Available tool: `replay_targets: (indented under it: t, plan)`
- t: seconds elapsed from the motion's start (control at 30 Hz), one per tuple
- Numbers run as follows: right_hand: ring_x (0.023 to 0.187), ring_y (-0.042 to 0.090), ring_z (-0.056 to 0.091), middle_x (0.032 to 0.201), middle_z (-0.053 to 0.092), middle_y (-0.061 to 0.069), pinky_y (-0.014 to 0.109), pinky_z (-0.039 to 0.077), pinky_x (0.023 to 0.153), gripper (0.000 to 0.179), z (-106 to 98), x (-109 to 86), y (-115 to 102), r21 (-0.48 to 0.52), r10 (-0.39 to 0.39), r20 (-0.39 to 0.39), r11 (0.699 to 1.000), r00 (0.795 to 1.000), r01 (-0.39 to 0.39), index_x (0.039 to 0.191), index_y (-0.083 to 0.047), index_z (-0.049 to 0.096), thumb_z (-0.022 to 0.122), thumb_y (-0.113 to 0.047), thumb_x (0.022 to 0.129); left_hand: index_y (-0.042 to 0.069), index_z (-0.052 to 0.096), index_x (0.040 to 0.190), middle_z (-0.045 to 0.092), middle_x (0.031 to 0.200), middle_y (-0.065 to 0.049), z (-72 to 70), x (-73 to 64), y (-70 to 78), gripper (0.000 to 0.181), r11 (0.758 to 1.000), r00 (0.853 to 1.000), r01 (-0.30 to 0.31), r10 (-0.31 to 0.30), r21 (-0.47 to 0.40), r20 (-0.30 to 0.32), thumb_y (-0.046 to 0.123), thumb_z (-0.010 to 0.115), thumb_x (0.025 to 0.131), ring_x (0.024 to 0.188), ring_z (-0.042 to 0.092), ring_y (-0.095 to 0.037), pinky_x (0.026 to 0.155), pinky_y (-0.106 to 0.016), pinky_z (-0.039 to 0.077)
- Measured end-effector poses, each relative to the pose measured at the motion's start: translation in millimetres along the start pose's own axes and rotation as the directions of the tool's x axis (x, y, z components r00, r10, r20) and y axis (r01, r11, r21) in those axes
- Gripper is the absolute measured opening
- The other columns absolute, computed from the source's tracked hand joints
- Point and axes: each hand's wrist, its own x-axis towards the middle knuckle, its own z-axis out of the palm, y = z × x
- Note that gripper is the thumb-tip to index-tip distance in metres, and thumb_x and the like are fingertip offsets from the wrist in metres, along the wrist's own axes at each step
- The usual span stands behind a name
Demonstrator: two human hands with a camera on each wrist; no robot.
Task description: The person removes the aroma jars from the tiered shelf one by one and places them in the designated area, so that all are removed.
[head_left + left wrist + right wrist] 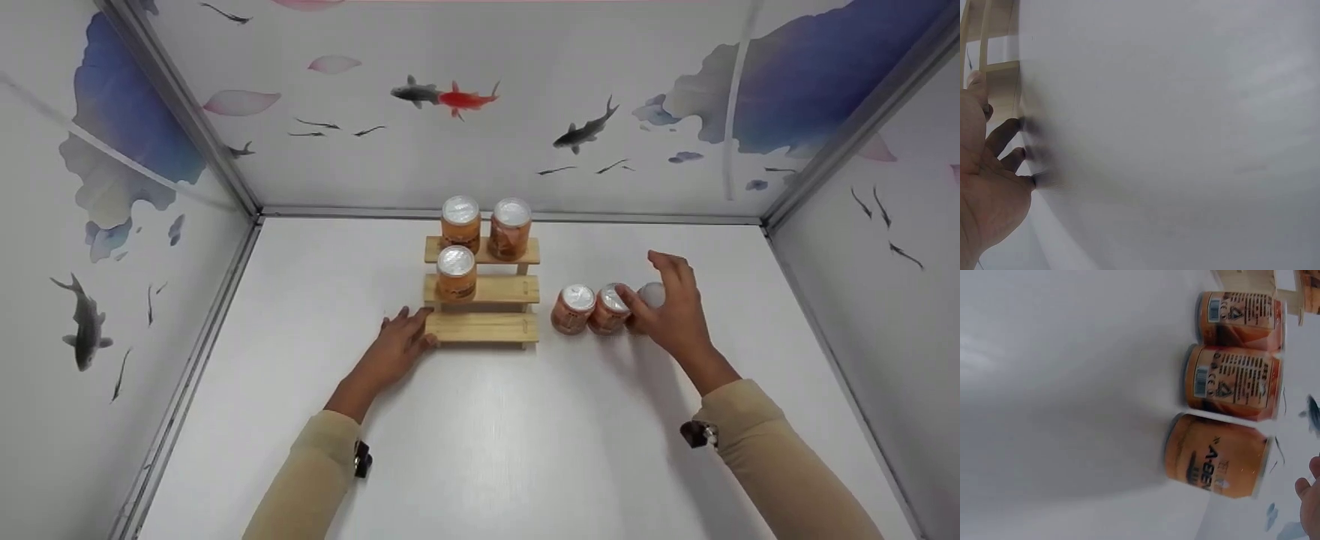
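A three-step wooden rack (481,328) stands on the table. Two orange cans, a left one (460,225) and a right one (511,231), are on its top step, and another can (457,274) is on the middle step. My left hand (397,345) touches the left end of the lowest step; in the left wrist view its other fingertips rest on the table. Right of the rack, three upright cans stand in a row: near (574,309), middle (608,311) and far (1216,455). Over the far one, partly hiding it, my right hand (675,315) is spread with thumb and fingers apart.
White panels with painted fish and lotus leaves wall the table (480,435) at the back and both sides. A metal rail (337,212) runs along the back edge, just behind the rack.
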Motion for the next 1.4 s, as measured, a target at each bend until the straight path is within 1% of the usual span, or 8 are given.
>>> replay_targets:
  t: [0.3, 0.43, 0.6, 0.73, 0.9, 1.07, 1.23, 1.4]
  plan:
    - [0.136, 0.043, 0.062, 0.147, 0.058, 0.026, 0.063, 0.053, 0.116, 0.072, 23.5, 11.8, -41.7, 0.007, -0.088, 0.062, 0.996, 0.994, 0.087, 0.156, 0.000, 0.055, 0.088, -0.028, 0.099, 0.018, 0.038, 0.173, 0.046, 0.174, -0.019, -1.2, -1.1, -0.4, 0.069, 0.999, 1.000, -0.029, 0.029, -0.022, -0.003, 0.053, 0.051, 0.115, 0.172, 0.021, -0.043, 0.140, -0.067, 0.008]
    - [0.131, 0.041, 0.065, 0.143, 0.061, 0.023, 0.062, 0.056, 0.112, 0.069, 35.5, 16.5, -58.3, 0.030, -0.135, 0.100, 0.991, 0.986, 0.133, 0.155, -0.001, 0.057, 0.087, -0.030, 0.100, 0.019, 0.037, 0.174, 0.044, 0.176, -0.017, -1.5, -1.2, 0.3, 0.070, 1.000, 1.000, -0.016, 0.016, -0.021, -0.006, 0.055, 0.051, 0.115, 0.172, 0.021, -0.041, 0.141, -0.065, 0.008]
    - [0.130, 0.038, 0.067, 0.140, 0.063, 0.019, 0.060, 0.058, 0.109, 0.068, 52.7, 21.4, -78.4, 0.060, -0.154, 0.156, 0.987, 0.976, 0.146, 0.155, -0.004, 0.058, 0.084, -0.037, 0.102, 0.019, 0.036, 0.174, 0.043, 0.176, -0.017, -0.8, -0.8, 0.3, 0.070, 1.000, 1.000, -0.020, 0.020, -0.018, -0.008, 0.053, 0.051, 0.115, 0.172, 0.021, -0.042, 0.141, -0.064, 0.007]
    - [0.128, 0.039, 0.069, 0.139, 0.065, 0.020, 0.060, 0.060, 0.107, 0.068, 67.5, 25.4, -94.0, 0.087, -0.204, 0.182, 0.978, 0.962, 0.191, 0.153, 0.000, 0.059, 0.083, -0.037, 0.102, 0.019, 0.036, 0.174, 0.042, 0.176, -0.017, -1.7, -0.7, 1.1, 0.070, 1.000, 1.000, -0.018, 0.018, -0.015, -0.004, 0.053, 0.051, 0.115, 0.172, 0.021, -0.041, 0.141, -0.064, 0.007]
    - [0.127, 0.038, 0.070, 0.138, 0.066, 0.021, 0.059, 0.061, 0.106, 0.069, 84.1, 27.4, -114.9, 0.124, -0.227, 0.246, 0.972, 0.942, 0.202, 0.155, -0.001, 0.058, 0.081, -0.041, 0.104, 0.018, 0.037, 0.174, 0.042, 0.176, -0.018, -2.4, -0.5, 0.6, 0.070, 1.000, 1.000, -0.017, 0.017, -0.018, -0.002, 0.054, 0.051, 0.115, 0.172, 0.020, -0.041, 0.141, -0.064, 0.007]
    - [0.123, 0.040, 0.070, 0.138, 0.066, 0.021, 0.059, 0.061, 0.104, 0.068, 100.0, 29.6, -129.4, 0.167, -0.265, 0.258, 0.959, 0.929, 0.227, 0.154, -0.001, 0.059, 0.082, -0.039, 0.103, 0.018, 0.038, 0.173, 0.044, 0.175, -0.019, -2.2, -0.7, 0.8, 0.069, 1.000, 1.000, -0.023, 0.023, -0.014, -0.001, 0.053, 0.052, 0.115, 0.172, 0.021, -0.042, 0.141, -0.065, 0.008]
    - [0.130, 0.039, 0.068, 0.146, 0.063, 0.020, 0.060, 0.059, 0.109, 0.069, 112.6, 34.3, -139.7, 0.156, -0.258, 0.291, 0.963, 0.921, 0.220, 0.157, -0.003, 0.057, 0.082, -0.040, 0.103, 0.018, 0.036, 0.174, 0.042, 0.176, -0.019, -3.0, -0.8, 2.8, 0.068, 1.000, 1.000, -0.013, 0.013, 0.011, 0.005, 0.052, 0.050, 0.117, 0.172, 0.021, -0.042, 0.141, -0.065, 0.010]
    - [0.129, 0.037, 0.068, 0.144, 0.062, 0.018, 0.057, 0.059, 0.109, 0.070, 122.5, 39.5, -147.6, 0.145, -0.254, 0.313, 0.965, 0.915, 0.218, 0.157, -0.002, 0.055, 0.082, -0.039, 0.104, 0.019, 0.035, 0.175, 0.039, 0.178, -0.019, -4.0, -0.9, 3.5, 0.068, 1.000, 1.000, -0.005, 0.004, 0.017, 0.006, 0.052, 0.049, 0.117, 0.173, 0.020, -0.041, 0.141, -0.064, 0.010]
